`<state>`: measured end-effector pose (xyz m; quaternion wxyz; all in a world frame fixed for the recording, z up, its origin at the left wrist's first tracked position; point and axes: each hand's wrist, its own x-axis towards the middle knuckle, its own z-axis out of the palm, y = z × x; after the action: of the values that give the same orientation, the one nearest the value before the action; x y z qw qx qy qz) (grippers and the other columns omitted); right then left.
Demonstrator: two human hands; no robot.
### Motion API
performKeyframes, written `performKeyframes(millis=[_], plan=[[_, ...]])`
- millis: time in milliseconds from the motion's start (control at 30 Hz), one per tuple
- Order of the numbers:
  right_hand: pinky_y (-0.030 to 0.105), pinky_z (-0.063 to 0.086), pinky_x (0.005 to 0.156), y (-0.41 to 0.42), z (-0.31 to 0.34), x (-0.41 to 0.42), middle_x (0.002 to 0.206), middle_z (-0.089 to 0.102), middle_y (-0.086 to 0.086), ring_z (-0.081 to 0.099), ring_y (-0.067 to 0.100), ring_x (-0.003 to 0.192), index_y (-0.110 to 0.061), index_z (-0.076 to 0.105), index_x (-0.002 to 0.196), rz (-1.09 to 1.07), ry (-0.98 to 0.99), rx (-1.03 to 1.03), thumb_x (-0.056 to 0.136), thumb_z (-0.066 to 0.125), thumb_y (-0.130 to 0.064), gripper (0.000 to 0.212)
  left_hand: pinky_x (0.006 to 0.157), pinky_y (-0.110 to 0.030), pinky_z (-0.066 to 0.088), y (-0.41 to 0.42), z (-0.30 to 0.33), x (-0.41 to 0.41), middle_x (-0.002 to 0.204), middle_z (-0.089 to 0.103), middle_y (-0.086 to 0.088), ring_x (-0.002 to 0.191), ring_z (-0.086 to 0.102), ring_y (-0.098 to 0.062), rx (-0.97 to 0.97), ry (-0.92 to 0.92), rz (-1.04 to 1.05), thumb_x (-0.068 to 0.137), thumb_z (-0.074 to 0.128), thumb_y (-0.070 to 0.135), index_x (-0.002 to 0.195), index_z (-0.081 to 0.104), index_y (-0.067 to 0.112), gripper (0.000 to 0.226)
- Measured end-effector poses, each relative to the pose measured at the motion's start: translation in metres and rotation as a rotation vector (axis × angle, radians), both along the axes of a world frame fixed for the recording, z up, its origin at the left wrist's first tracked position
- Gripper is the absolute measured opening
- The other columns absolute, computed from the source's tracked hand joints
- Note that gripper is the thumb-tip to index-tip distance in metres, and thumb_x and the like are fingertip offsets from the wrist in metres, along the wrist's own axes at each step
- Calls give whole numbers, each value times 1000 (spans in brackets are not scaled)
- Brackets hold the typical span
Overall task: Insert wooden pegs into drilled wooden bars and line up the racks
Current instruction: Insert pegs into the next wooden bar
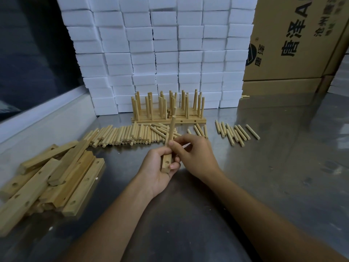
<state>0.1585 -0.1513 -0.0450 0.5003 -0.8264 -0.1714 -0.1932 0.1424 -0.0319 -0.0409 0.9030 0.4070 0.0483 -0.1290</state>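
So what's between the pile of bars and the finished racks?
Head view: a big heap of loose pegs lies on the table between the bars and racks.

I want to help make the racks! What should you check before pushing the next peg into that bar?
1. Long drilled wooden bar gripped upright in the left hand: ok.
2. Bar's lower hole facing the camera and open: ok.
3. Right hand holding a peg: cannot tell, its fingers pinch at the bar.
4. Loose round wooden pegs lying on the shiny metal table beyond the hands: ok.
5. Finished peg racks standing in a row at the back: ok.
6. Spare drilled bars piled at left: ok.
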Motion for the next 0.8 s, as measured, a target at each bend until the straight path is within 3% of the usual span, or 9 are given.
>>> performKeyframes(millis=[233, 367, 467, 533, 633, 800], plan=[[27, 52, 60, -28, -7, 8, 63, 64, -5, 59, 7, 60, -19, 69, 74, -162, 45, -185, 96, 62, -37, 30, 35, -17, 32, 4, 1, 0, 70, 52, -8, 50, 49, -13, -57, 19, 24, 94, 38, -1, 110, 48, 2, 19], [29, 54, 81, -54, -5, 16, 97, 71, -5, 62, 4, 81, -21, 71, 102, -321, 144, -312, 96, 63, -30, 14, 36, -18, 32, 6, 2, -2, 71, 52, -9, 49, 49, -14, -66, 20, 45, 91, 40, 1, 112, 47, 2, 22], [45, 43, 106, -69, -3, 18, 130, 62, 1, 56, 21, 118, -23, 64, 125, -491, 219, -476, 95, 63, -35, 33, 36, -19, 33, 9, 4, -4, 72, 52, -10, 50, 49, -16, -73, 12, 61, 84, 43, 6, 110, 50, 1, 27], [50, 32, 111, -72, -2, 16, 139, 55, 3, 44, 27, 132, -26, 60, 131, -552, 262, -543, 94, 62, -39, 39, 36, -20, 33, 10, 5, -5, 71, 53, -10, 50, 49, -17, -74, 13, 82, 78, 47, 9, 107, 52, 0, 31], [50, 32, 112, -68, -2, 18, 136, 58, 1, 45, 25, 131, -26, 58, 132, -485, 257, -544, 95, 60, -40, 40, 36, -20, 33, 11, 5, -5, 71, 54, -10, 50, 50, -17, -76, 25, 105, 83, 45, 13, 107, 54, 0, 29], [43, 50, 100, -42, -2, 16, 116, 68, -2, 60, 14, 105, -20, 64, 124, -249, 134, -464, 96, 60, -39, 33, 36, -20, 34, 11, 4, -3, 72, 54, -10, 49, 51, -16, -81, 46, 115, 97, 38, 17, 111, 54, 1, 27]])
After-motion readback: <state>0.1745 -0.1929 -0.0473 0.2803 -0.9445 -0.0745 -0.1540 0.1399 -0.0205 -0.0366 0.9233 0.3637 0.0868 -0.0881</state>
